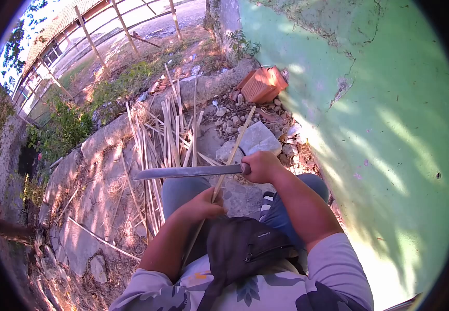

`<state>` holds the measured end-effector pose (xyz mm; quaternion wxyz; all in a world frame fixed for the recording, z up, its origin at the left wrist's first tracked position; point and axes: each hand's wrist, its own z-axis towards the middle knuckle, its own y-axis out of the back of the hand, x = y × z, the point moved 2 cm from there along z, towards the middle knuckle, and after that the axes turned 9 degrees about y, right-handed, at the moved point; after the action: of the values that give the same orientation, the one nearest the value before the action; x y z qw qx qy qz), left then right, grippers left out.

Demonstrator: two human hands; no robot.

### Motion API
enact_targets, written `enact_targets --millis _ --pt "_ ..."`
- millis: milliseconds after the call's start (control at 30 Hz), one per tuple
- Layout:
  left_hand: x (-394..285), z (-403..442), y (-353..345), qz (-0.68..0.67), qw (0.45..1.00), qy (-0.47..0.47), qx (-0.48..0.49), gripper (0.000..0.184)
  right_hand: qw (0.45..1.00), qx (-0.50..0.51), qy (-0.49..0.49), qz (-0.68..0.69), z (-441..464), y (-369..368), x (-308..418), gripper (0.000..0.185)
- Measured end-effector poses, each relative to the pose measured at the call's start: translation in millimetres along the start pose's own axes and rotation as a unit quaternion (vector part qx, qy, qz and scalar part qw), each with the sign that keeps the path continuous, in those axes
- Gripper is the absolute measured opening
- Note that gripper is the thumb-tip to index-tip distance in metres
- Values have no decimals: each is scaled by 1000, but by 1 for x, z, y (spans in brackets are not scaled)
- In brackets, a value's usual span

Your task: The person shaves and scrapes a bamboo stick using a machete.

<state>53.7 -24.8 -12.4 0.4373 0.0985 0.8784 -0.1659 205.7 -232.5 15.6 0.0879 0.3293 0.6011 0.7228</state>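
1. The strip [237, 140] is long, thin and straight, pale yellow-tan, and slants from far right to near left, between the person's knees at its middle.
2. The left hand [203, 205] grips the strip, its fingers closed around it, with the thumb lying toward the right.
3. The right hand [262, 167] holds the knife [188, 172], its fingers curled tightly around the handle.
4. The knife has a long, broad, dull grey blade pointing left, nearly level; it crosses the strip just beyond the left hand. Whether the two touch, I cannot tell.
5. Many similar pale strips lie in a loose pile [175, 142] on the left, some crossing.
6. A whitish stone [259, 139] sits beyond the right hand, with an orange block [263, 85] farther off, near the green wall [380, 119] on the right.
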Motion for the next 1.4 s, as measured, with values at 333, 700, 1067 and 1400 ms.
enact_targets --millis 333,700,1067,1400 --pt "-1 2 0 -49 999 12 0 41 984 -48 -90 149 2 -6 -33 22" --pt "-4 -1 -2 -43 999 6 -8 38 991 -35 -58 119 8 -15 -41 21" --pt "-10 -2 -8 -23 999 -1 -22 37 998 6 4 66 2 -9 -17 20" --pt "-10 -7 -4 -87 996 -3 -7 37 994 -20 -23 103 2 -2 -7 21"
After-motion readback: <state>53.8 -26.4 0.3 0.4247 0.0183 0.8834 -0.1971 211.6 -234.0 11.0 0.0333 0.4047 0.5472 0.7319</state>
